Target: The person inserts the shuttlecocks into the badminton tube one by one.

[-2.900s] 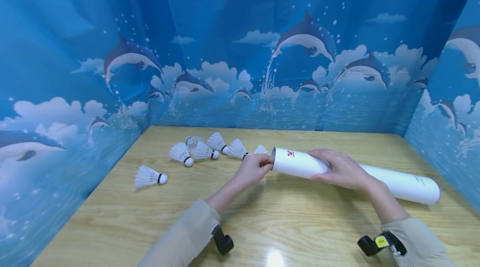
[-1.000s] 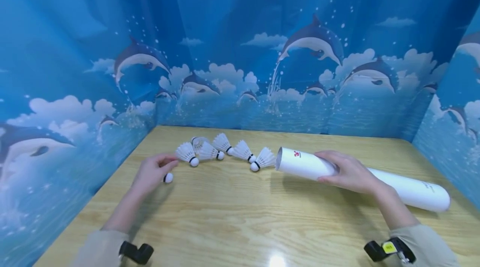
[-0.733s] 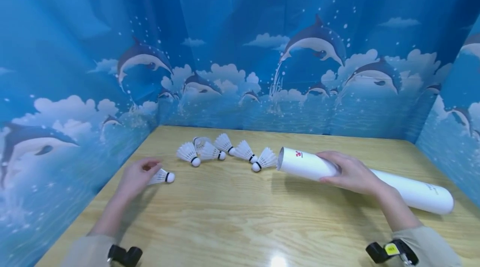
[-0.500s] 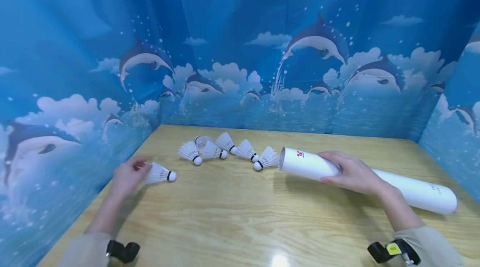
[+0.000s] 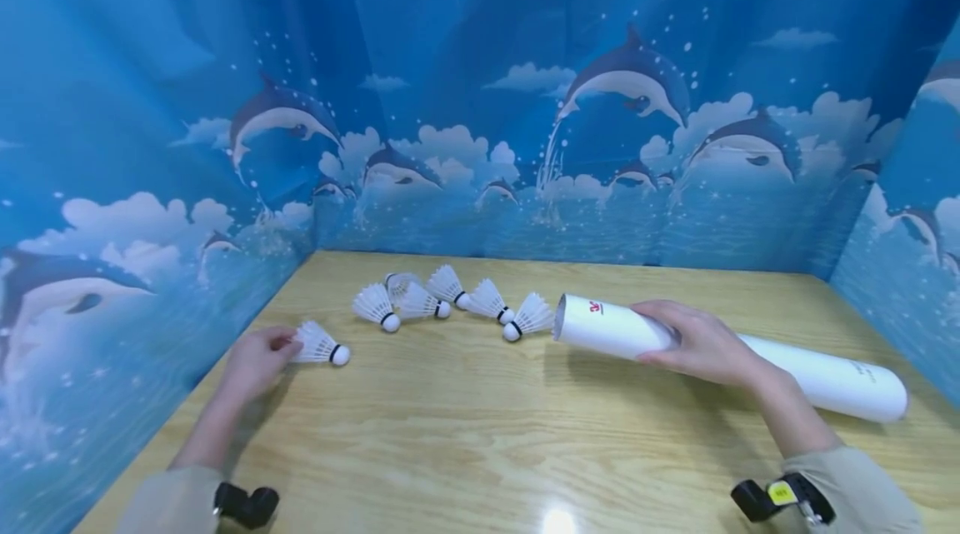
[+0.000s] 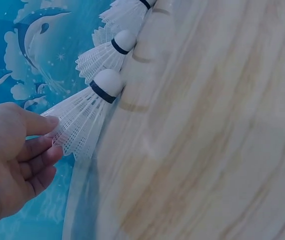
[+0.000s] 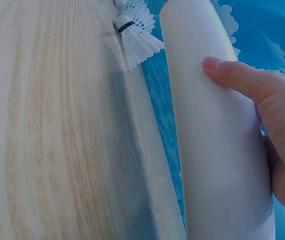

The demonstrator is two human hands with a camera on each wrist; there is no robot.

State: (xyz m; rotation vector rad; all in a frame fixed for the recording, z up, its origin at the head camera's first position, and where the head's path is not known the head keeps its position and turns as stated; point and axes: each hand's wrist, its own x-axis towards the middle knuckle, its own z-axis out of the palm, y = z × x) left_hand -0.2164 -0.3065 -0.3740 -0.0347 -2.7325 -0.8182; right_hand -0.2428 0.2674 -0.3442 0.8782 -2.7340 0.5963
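Far left, near the dolphin-print wall: left hand (image 5: 255, 361) now has the lone white feather shuttlecock with the black band and round cork (image 5: 318, 344) by its skirt — fingertips (image 6: 46, 123) pinch the feather rim, cork pointing right, the shuttlecock low over or on the pale wood-grain table (image 5: 480, 434); contact with the surface can't be told. A second ago the hand covered it with only the cork showing; since then the grip has moved back to the feathers and the shuttlecock sits clear in view. Reads as a pick-up just secured.

Centre, far side: loose row of white shuttlecocks (image 5: 442, 301) unmoved, the rightmost one just beside the tube mouth.

Right: right hand (image 5: 701, 344) curled over the long white cardboard tube with a red logo (image 5: 817, 376), holding it down — open end faces left, same spot as in the earlier frames.
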